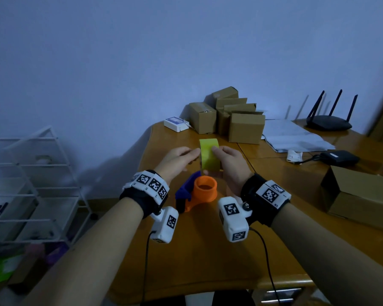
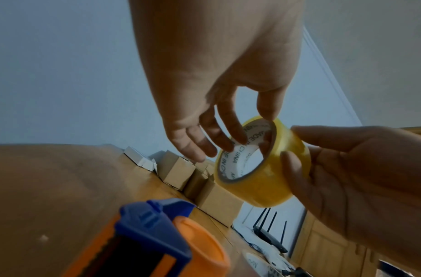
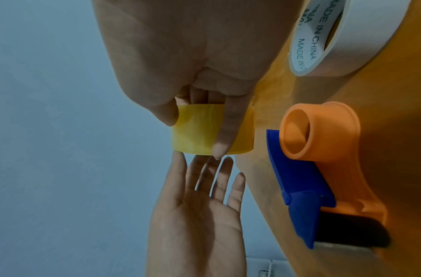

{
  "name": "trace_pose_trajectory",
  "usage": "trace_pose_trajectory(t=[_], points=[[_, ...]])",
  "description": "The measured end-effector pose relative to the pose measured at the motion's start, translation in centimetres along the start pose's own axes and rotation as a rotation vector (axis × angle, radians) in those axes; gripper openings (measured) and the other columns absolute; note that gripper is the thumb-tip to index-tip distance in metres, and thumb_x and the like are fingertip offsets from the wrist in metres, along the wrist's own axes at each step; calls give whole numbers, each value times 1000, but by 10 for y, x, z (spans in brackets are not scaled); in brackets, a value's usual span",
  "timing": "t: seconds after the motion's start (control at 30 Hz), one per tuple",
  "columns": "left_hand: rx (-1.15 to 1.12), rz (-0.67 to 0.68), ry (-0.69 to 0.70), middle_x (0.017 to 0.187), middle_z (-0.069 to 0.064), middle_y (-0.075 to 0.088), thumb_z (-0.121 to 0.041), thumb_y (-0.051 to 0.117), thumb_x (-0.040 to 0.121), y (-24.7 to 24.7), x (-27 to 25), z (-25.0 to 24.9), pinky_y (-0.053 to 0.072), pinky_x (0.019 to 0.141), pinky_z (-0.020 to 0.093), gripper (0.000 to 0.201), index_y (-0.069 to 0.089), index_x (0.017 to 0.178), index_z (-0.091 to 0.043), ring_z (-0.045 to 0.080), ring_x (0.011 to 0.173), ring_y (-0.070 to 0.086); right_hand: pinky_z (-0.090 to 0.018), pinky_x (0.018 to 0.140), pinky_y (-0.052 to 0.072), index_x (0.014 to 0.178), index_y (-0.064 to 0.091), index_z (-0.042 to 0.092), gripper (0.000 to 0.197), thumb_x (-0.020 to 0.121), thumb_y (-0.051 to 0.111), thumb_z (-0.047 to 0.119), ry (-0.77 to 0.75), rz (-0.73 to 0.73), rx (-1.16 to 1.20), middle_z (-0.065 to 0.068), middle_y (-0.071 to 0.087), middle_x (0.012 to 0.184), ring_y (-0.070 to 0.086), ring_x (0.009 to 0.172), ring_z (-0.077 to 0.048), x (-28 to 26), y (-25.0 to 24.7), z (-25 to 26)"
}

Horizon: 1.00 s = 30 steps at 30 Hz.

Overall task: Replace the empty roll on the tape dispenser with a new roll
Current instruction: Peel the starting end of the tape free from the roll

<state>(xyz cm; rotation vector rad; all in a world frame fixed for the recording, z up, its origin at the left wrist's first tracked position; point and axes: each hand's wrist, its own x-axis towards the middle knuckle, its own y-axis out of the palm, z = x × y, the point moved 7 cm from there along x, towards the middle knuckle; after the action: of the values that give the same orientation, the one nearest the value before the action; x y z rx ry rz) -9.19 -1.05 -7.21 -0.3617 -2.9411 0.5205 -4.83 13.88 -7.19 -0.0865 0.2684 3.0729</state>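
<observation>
The right hand (image 1: 227, 164) is gripping a yellow tape roll (image 1: 209, 156) above the orange dispenser (image 1: 205, 191). The left hand (image 1: 177, 161), fingers spread, is touching the roll's edge.

I see bare arms with black wrist bands (image 1: 142, 196). White camera boxes (image 1: 165, 226) with black square codes hang off them, trailing thin black cables (image 1: 266, 257).

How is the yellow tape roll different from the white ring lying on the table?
The yellow tape roll is wound with yellowish tape; the white ring is a bare core with no tape showing. The yellow tape roll is held up in the air by the right hand, with the left hand touching it; the white ring lies on the table, untouched. Both carry "MADE IN CHINA" print inside their cores.
</observation>
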Motion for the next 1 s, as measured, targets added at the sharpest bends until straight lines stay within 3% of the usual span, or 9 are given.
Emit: trace_pose_trajectory(t=[0.1,0.23,0.37,0.47,0.53,0.63,0.73,0.83,1.0], points=[[-113,56,-12,115,4,70,-45,52,97,9,-2,-2,52,83,32,40,64,121,-16,20,110,65,-43,69,61,99,62,4,20,99,52,21,-14,-29,18,-24,55,112,60,92,-30,-1,-3,1],[-337,116,-76,116,11,71,-41,49,100,24,-6,-5,57,89,38,42,61,126,-10,26,106,69,-39,68,59,92,61,7,17,96,48,18,-10,-44,48,-16,52,101,58,93,-30,0,-2,-6],[-443,99,-92,112,14,71,-32,46,103,32,-7,-6,55,75,31,37,61,125,-6,23,96,69,-41,71,57,83,62,12,20,95,47,18,-27,-72,64,-10,54,86,58,85,-27,0,3,-10],[-509,35,-95,121,17,66,-35,54,97,33,-3,-5,49,97,38,44,58,128,-3,26,110,64,-38,66,55,73,58,15,23,93,47,15,-28,-106,120,-7,48,77,53,80,-25,1,6,-13],[-585,0,-105,138,20,56,-42,67,80,34,6,6,37,112,47,73,48,140,-4,32,130,51,-35,61,50,67,52,16,24,90,46,15,-44,-138,109,-5,42,72,47,76,-24,3,6,-13],[-645,-4,-102,149,23,41,-40,70,75,38,14,15,29,117,48,86,38,145,0,35,139,39,-34,58,41,68,43,17,19,87,44,14,-62,-150,92,-4,34,71,39,73,-23,4,7,-11],[-667,16,-59,118,24,58,-13,42,96,40,-3,-4,40,102,45,28,57,116,0,33,107,56,-33,55,37,70,42,18,15,85,45,15,-63,-157,95,-4,32,71,36,70,-22,4,7,-13],[-700,48,-1,105,21,57,-7,36,94,44,-4,-7,44,95,45,26,57,109,-4,31,96,56,-33,55,36,72,46,18,10,83,45,17,-73,-141,94,-5,33,72,36,71,-23,3,7,-15],[-698,47,-32,102,21,56,-3,30,94,46,-6,-7,50,81,37,34,51,121,2,27,87,58,-31,52,38,84,55,11,12,86,43,13,-78,-124,82,-9,41,73,41,70,-23,1,6,-15]])
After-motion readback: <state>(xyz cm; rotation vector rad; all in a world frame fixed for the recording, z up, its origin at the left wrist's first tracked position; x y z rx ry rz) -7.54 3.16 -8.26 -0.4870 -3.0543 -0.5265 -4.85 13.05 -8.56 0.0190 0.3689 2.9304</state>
